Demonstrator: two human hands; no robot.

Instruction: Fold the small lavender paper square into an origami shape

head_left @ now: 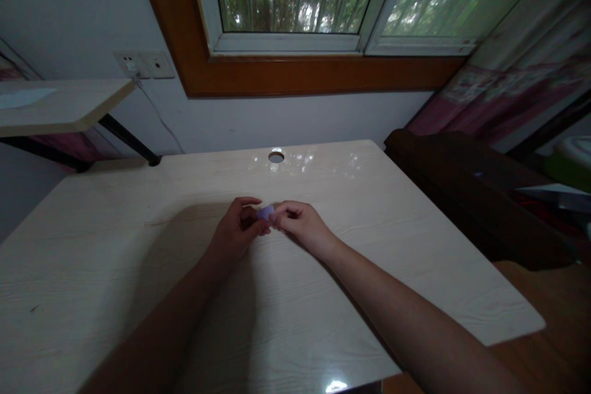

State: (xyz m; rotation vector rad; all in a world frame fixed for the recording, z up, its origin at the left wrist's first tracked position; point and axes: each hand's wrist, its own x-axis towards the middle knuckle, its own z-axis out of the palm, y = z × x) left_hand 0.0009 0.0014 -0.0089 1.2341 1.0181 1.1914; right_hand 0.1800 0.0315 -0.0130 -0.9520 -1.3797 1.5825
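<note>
A small piece of light purple paper [265, 212] is held between both hands, just above the middle of the pale wood-grain table [323, 295]. My left hand [239, 225] pinches its left side between thumb and fingers. On the other side, my right hand [298, 221] has thumb and forefinger closed on the right edge. The fingertips hide part of the piece, so its full shape and any folds cannot be made out.
A raised shelf [69, 108] on black legs stands at the back left. Behind it, a white cable [159, 114] runs down from a wall socket [143, 65]. Near the table's far edge is a round cable hole [276, 157]. Dark wooden furniture [462, 178] borders the right side.
</note>
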